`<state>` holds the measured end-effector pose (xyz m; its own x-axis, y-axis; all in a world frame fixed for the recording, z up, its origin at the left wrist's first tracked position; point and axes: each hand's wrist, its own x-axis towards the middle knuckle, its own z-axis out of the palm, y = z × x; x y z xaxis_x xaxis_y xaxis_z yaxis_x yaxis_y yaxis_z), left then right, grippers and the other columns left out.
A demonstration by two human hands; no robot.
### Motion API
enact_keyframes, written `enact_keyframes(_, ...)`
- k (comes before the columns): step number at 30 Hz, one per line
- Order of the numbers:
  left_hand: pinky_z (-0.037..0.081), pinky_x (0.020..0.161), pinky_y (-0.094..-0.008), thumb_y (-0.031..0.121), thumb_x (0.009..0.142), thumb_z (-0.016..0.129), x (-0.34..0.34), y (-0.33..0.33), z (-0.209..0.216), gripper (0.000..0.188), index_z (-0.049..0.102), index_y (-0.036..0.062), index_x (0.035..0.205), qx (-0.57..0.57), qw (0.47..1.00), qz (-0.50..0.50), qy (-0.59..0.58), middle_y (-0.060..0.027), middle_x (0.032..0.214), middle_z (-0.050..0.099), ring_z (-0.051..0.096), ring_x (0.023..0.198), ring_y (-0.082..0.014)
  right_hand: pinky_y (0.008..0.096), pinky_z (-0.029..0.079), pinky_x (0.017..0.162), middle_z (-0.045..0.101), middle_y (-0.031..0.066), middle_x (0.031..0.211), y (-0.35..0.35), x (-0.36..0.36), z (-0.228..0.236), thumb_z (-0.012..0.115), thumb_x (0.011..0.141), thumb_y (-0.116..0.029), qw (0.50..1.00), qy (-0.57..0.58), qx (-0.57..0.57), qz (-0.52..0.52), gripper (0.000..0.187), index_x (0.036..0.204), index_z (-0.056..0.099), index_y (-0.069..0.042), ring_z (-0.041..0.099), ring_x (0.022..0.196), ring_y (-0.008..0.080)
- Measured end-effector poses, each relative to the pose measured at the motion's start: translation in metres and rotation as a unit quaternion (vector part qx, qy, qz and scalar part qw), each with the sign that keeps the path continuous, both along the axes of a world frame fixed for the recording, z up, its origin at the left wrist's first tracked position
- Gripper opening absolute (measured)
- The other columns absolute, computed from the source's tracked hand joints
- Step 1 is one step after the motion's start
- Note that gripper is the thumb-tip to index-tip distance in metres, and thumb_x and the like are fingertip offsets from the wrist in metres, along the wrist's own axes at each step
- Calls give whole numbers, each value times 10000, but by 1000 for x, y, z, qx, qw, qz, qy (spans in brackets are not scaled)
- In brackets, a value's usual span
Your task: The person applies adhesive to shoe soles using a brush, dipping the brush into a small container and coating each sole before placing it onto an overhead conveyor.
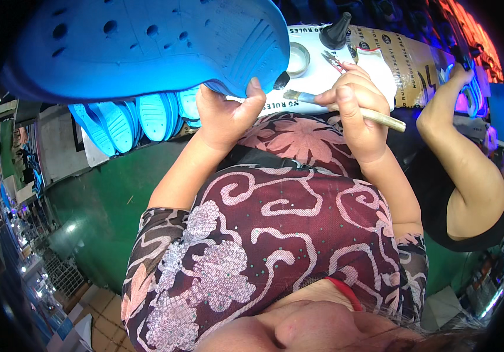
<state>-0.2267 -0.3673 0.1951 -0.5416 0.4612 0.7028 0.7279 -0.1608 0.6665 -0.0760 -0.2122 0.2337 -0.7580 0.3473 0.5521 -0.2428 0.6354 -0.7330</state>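
Note:
My left hand grips the lower edge of a large blue foam clog, held up close with its holes and ridged surface showing. A small black piece sits at the clog's right end. In my right hand is a brush with a pale wooden handle; its bristles point left, toward the clog, apart from it. Red-handled snips show just beyond my right fingers; whether they touch them I cannot tell. A round dish stands on the white board behind the brush.
A dark bottle with a pointed nozzle stands at the board's far edge. Several light-blue shoe parts lie below the clog. Printed brown cardboard is to the right. Another person's bent arm is close on my right.

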Motion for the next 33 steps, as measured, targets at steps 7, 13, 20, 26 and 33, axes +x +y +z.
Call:
enact_keyframes(7,484,665,-281,-21,664,649,1,4,6,403,478,-27,1029,1,998,-35,-47,-106,847,611,605,724,-172,338,389,719,568,55,581,0,-6,-2,536,853,-143,999,27,41,-5,255,638,634,-45,523,568,199)
enact_keyframes(13,458,730,-263,-26,690,634,-1,9,28,366,496,-27,1029,9,982,-56,-179,-65,860,605,576,776,-130,320,400,697,572,44,579,20,10,-2,503,882,-137,995,28,-65,-74,287,657,636,-18,512,559,172)
enact_keyframes(20,351,990,-412,48,741,586,-23,-34,82,676,266,-63,1327,-83,928,-140,-334,-200,1261,448,473,1156,-291,225,451,587,629,74,716,47,60,-19,467,936,-200,954,45,-226,-192,344,730,616,33,561,626,105)
enact_keyframes(26,397,934,-334,193,609,697,-14,15,115,802,358,-95,1277,-297,717,-450,-443,-148,1191,516,509,1093,-235,281,414,557,574,70,649,35,84,-34,478,899,-147,960,24,-151,-235,289,704,629,4,527,592,145)
enact_keyframes(33,568,635,-270,163,852,598,8,321,228,462,447,14,1263,-134,678,-541,-480,-171,1097,575,632,834,-223,290,414,557,545,72,612,10,76,-35,494,881,-128,936,50,-163,-307,280,678,633,6,522,577,161)
